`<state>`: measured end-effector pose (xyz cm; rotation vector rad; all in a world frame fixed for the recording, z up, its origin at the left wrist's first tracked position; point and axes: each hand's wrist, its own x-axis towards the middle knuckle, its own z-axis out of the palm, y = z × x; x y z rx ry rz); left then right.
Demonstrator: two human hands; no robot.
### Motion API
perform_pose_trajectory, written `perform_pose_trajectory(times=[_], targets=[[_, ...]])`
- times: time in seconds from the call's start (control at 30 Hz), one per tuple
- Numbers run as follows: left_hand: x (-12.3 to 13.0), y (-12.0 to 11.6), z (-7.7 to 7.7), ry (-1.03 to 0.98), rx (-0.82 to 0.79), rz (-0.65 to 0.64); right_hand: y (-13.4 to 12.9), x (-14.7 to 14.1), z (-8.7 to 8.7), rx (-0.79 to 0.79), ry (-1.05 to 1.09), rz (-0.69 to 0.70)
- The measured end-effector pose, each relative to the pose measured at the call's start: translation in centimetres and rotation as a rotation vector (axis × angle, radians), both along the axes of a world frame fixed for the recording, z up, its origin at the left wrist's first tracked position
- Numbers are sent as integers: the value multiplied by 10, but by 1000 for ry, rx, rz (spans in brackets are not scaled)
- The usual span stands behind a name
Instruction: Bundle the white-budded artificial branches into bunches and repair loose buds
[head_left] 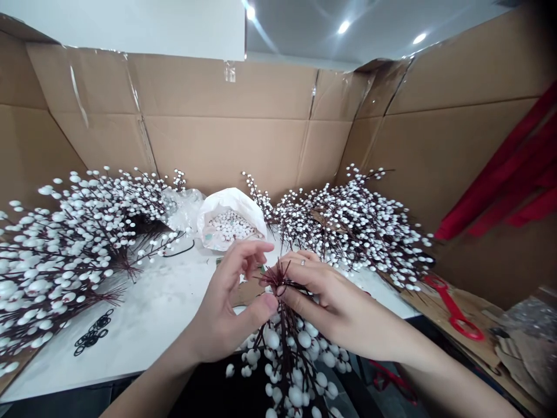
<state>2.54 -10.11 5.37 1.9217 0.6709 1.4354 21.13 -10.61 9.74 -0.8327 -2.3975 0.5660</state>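
A bunch of white berry stems (296, 371) hangs with its berries down and its dark stem ends fanned out at the top, in the lower middle. My right hand (326, 290) is closed around the stems just below their ends, thumb and fingers pressed together. At the left of the stem ends is my left hand (230, 307), its fingers apart and curved, with the thumb tip beside the stems. Nothing is visible between its thumb and fingers.
White berry branches lie in a large heap (87, 232) at left and another (348, 220) at right. Between them stands a white bag (204, 217) of loose berries. Black rings (92, 334) lie on the white table (165, 307). Red scissors (455, 310) rest at right, near red ribbons (500, 174).
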Motion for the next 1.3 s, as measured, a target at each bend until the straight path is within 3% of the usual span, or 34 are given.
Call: perform_pose_trajectory(times=[0.07, 0.2, 0.33, 0.53, 0.77, 0.93, 1.1, 1.3], targets=[[-6, 9, 10, 146, 84, -60, 0, -1, 1, 4, -21, -3], [-11, 21, 29, 298, 206, -62, 0, 0, 2, 29, -31, 31], [-7, 21, 41, 291, 248, -60, 2, 3, 8, 103, -21, 43], [-1, 20, 52, 246, 247, -18, 8, 4, 20, 180, -44, -45], [5, 16, 57, 194, 312, 14, 8, 9, 28, 259, -113, -111], [9, 15, 59, 152, 208, -8, 9, 16, 36, 219, -145, -134], [11, 17, 60, 122, 144, -1, 15, 15, 42, 121, 31, -97], [10, 19, 60, 97, 150, 54, 22, 9, 38, 48, 148, -65]])
